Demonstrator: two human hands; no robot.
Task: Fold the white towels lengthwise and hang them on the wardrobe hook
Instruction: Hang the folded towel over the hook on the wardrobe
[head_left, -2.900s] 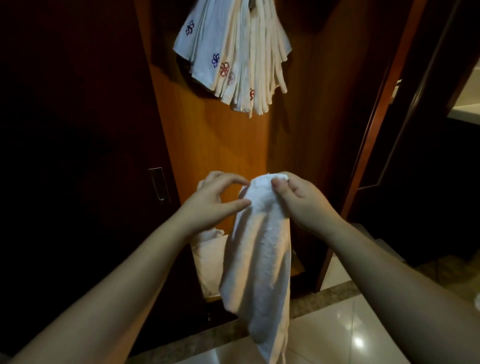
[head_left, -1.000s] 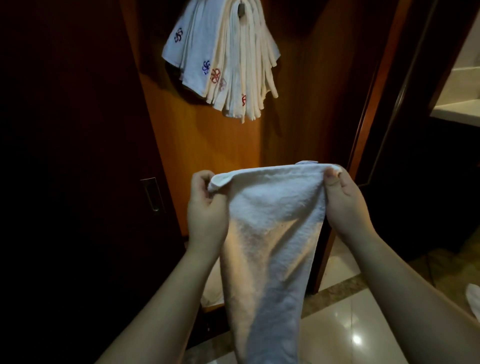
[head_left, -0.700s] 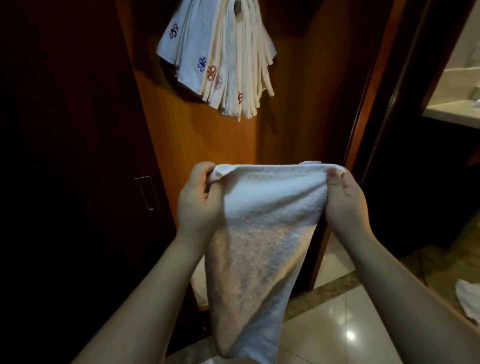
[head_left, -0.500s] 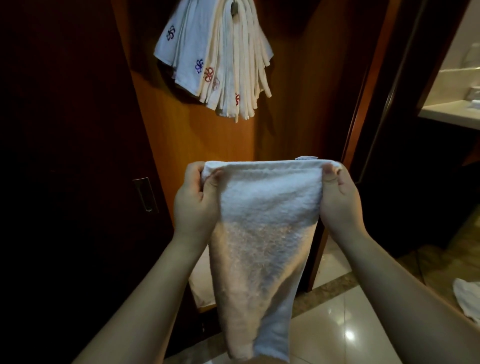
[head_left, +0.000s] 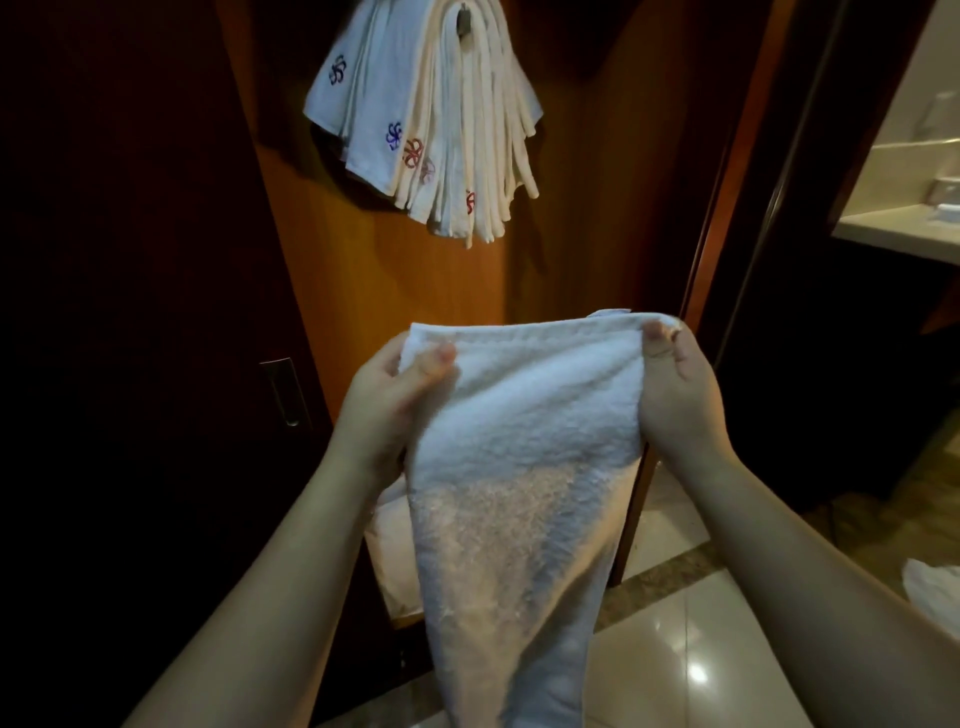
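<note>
The person is holding one white towel (head_left: 524, 457) stretched between both hands, directly below the hook (head_left: 464, 18) on the wardrobe panel (head_left: 363, 270). The left hand (head_left: 387, 400) is closed on the towel's upper left corner, thumb pressing the front face and the fingers hidden behind the cloth. The right hand (head_left: 680, 395) is pinching the upper right corner in the same manner. The top edge is running level from hand to hand, and the towel's long axis is hanging straight down from it toward the floor (head_left: 691, 649), narrowing as it falls.

The hook is sitting well above the hands and slightly toward the left hand's side, so the left hand appears the nearer. A thick bunch of hung towels (head_left: 431, 130) is already draped over the hook, fanning downward; little of the hook itself is showing.

Both forearms are extended forward, wrists raised, palms turned inward toward each other. In my judgement the lengthwise fold is not finished, since the hands are well apart; the corners would need bringing together before lifting the towel up to the hook.
</note>
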